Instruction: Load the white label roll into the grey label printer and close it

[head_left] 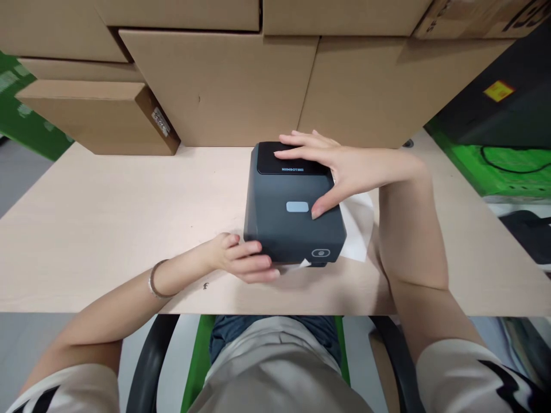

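Note:
A dark grey label printer with a black glossy panel and a light blue button stands on the table before me. My left hand is curled at its front left corner, with the fingers along the lower front edge. My right hand lies spread over the top right side, its thumb near the button and its fingers across the black panel. White paper sticks out beside the printer at the right. A small white tip of paper shows at the front edge, near my left fingertips. The printer's underside is hidden.
Large cardboard boxes are stacked along the table's back edge. A flatter carton stands at the back left. The pale wooden table ends close to my body. A black case with a yellow label is at the right.

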Demonstrator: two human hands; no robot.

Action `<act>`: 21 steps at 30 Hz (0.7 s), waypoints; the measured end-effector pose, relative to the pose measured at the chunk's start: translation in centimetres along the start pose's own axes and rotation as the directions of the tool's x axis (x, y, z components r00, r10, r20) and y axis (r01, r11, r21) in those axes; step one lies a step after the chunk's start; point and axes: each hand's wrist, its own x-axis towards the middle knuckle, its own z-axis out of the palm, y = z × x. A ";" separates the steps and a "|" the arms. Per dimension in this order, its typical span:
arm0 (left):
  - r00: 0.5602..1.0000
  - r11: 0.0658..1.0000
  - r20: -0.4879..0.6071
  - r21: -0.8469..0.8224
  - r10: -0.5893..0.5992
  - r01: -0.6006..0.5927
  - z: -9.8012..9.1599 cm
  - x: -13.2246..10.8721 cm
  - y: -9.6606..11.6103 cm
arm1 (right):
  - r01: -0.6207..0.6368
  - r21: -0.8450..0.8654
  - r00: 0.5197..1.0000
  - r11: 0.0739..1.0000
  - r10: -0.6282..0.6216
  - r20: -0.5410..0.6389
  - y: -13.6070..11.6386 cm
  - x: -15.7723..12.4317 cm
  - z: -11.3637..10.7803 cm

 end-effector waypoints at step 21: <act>0.884 0.940 -0.320 0.119 0.341 -0.319 -4.4 4.8 0.7 | -0.033 0.029 0.999 0.999 0.033 -0.014 -2.5 -0.4 1.3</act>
